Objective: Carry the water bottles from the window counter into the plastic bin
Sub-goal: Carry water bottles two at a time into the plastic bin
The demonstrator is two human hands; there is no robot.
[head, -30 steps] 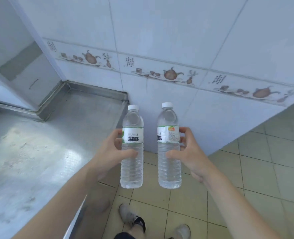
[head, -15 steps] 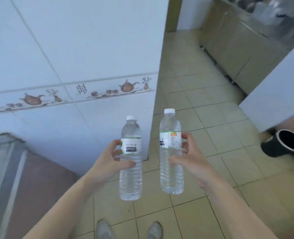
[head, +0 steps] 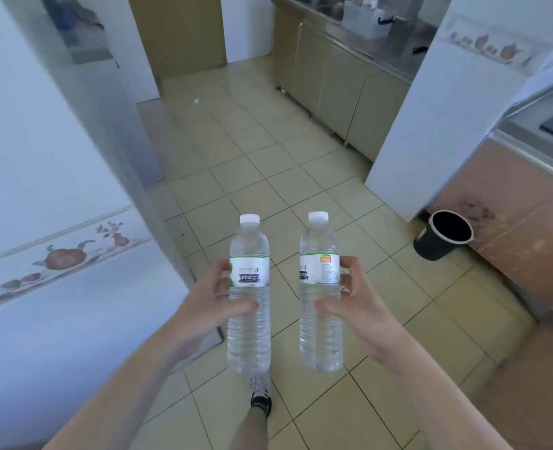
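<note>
Open floor (head: 255, 151); bucket (head: 444, 235) rightward.

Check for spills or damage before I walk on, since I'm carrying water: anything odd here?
Nothing leaking: both bottles are upright and capped. Only a small white scrap lies on the floor tiles ahead.

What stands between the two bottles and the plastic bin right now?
Cannot say: no plastic bin is in view. The tiled floor ahead of the left bottle and right bottle looks open; a black bucket sits off right.
</note>
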